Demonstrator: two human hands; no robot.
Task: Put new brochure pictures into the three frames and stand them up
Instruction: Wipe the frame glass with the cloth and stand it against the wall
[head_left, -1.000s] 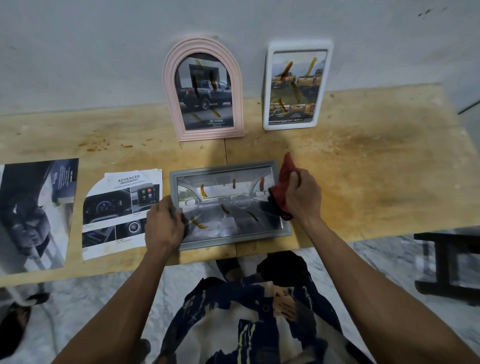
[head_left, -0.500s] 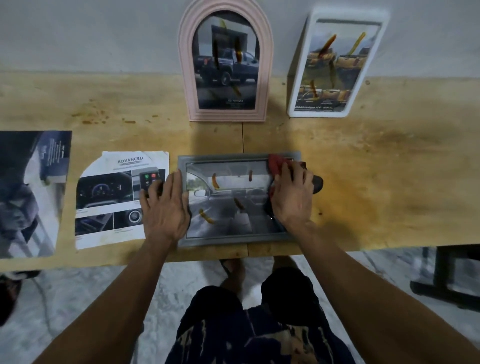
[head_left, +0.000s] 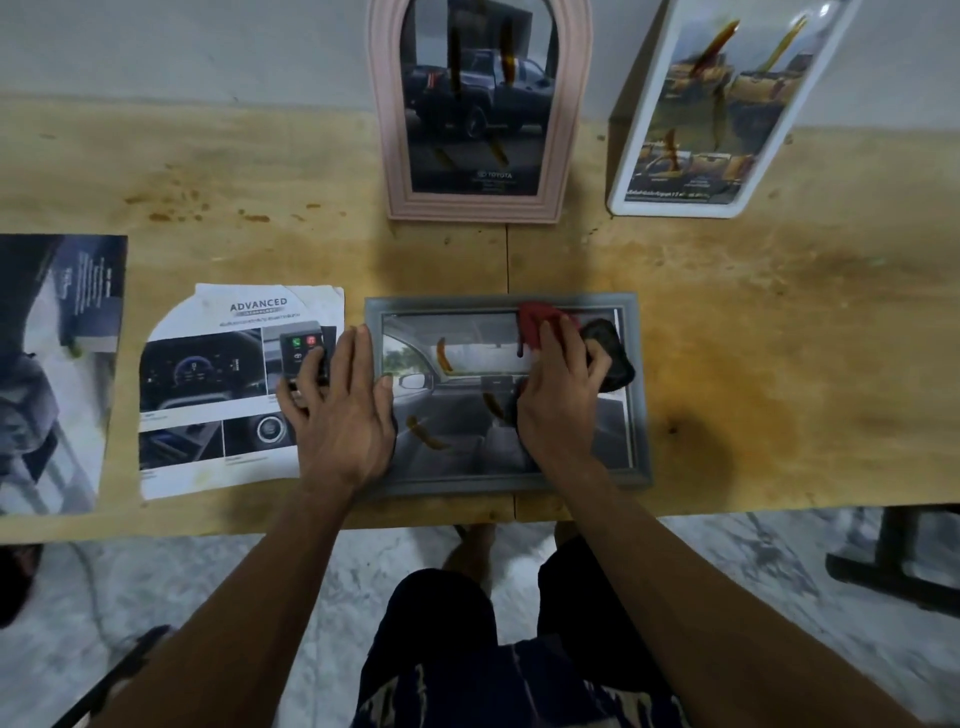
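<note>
**Grey frame flat, both hands on it**

Currently the grey frame (head_left: 506, 395) lies face up on the table (head_left: 779, 338), at the near edge, long axis running left to right. A car-interior picture is already behind its glass, which carries orange streaks.

The right hand (head_left: 558, 395) rests on the right half of the glass, fingers curled together over a red-and-black cloth (head_left: 540, 319). The left hand (head_left: 340, 410) lies flat with fingers spread, straddling the frame's left edge and the cut brochure (head_left: 218, 384) beside it. Both hands touch the frame, so either can start the lift; its top edge points away from the person, toward the wall.

The pink frame (head_left: 480, 109) and white frame (head_left: 727, 109) stand against the wall, filled, well apart from the grey one. A second brochure sheet (head_left: 57, 364) lies at far left.

Compared with half a second ago, the frame and both hands hold nearly the same places; the view has tipped further down over the table.
</note>
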